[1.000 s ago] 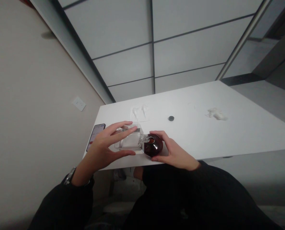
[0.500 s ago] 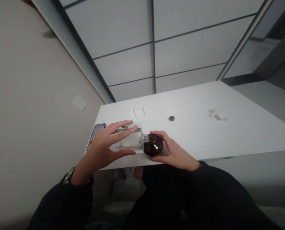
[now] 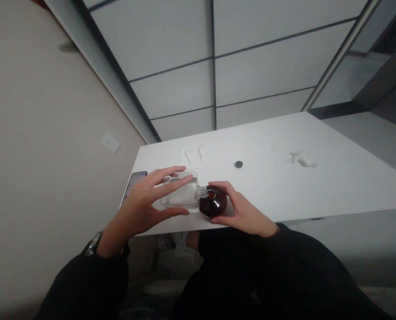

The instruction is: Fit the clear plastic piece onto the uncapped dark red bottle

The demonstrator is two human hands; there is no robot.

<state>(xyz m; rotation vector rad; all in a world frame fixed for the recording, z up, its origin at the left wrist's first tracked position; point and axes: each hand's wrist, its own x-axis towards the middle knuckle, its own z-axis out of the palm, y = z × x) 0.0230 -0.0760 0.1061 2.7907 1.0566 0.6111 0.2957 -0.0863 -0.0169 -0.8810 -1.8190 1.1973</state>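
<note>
My left hand (image 3: 158, 198) is closed around a clear, square-sided glass bottle (image 3: 182, 195), tipped on its side with its threaded neck pointing right. Clear liquid shows inside it. The neck meets the mouth of a round, dark red-brown bottle (image 3: 218, 205), which my right hand (image 3: 239, 209) grips from the right, fingers and thumb around its side. Whether liquid is passing between the two cannot be made out.
On the white table (image 3: 261, 191) lie a small dark round cap (image 3: 238, 164), a crumpled white tissue (image 3: 302, 158) and two white cotton-like pieces (image 3: 195, 155) on a thin sheet. A phone (image 3: 136, 180) lies at the left edge by the wall (image 3: 51, 155).
Almost nothing differs. Both hands and both bottles hold the same places, with only a very slight shift of the view.
</note>
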